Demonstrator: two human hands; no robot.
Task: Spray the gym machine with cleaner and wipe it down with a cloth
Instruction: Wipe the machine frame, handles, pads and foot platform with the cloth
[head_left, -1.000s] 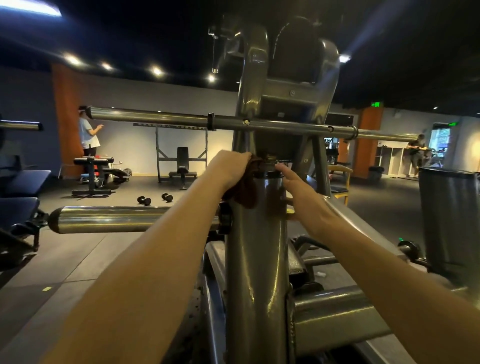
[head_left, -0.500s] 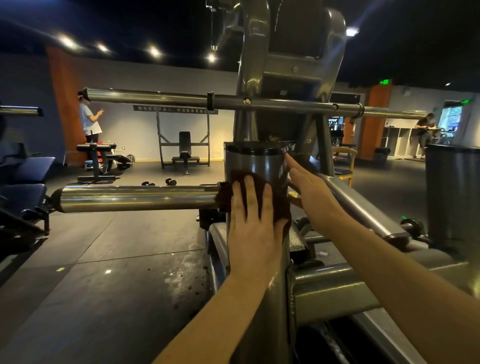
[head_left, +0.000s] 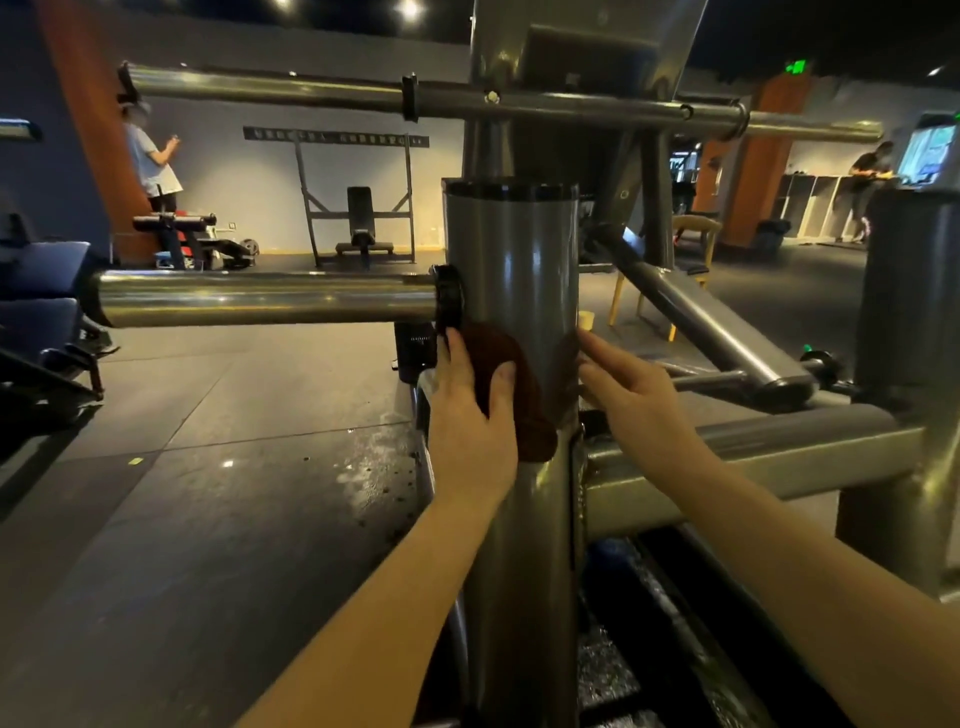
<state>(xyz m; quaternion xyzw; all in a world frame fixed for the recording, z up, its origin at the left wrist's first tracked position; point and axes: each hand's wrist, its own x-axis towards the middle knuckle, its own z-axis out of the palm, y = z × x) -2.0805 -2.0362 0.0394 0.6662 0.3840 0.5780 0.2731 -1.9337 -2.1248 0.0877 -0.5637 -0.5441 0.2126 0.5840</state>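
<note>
A grey steel gym machine fills the middle of the head view; its thick upright post (head_left: 511, 260) stands right in front of me. My left hand (head_left: 470, 415) presses a dark brown cloth (head_left: 511, 379) flat against the left front of the post, fingers straight over the cloth. My right hand (head_left: 631, 389) touches the post's right side with straight fingers and holds nothing. No spray bottle is in view.
A chrome weight peg (head_left: 260, 299) juts left from the post. A long bar (head_left: 311, 93) crosses overhead. A slanted arm (head_left: 717, 322) and a cross tube (head_left: 753, 457) lie to the right. The wet floor (head_left: 363, 467) spreads left. A person (head_left: 150, 156) stands far left, another (head_left: 870, 176) far right.
My left hand has slid the cloth down the post from its top rim to below the weight peg. My right hand has moved down alongside it.
</note>
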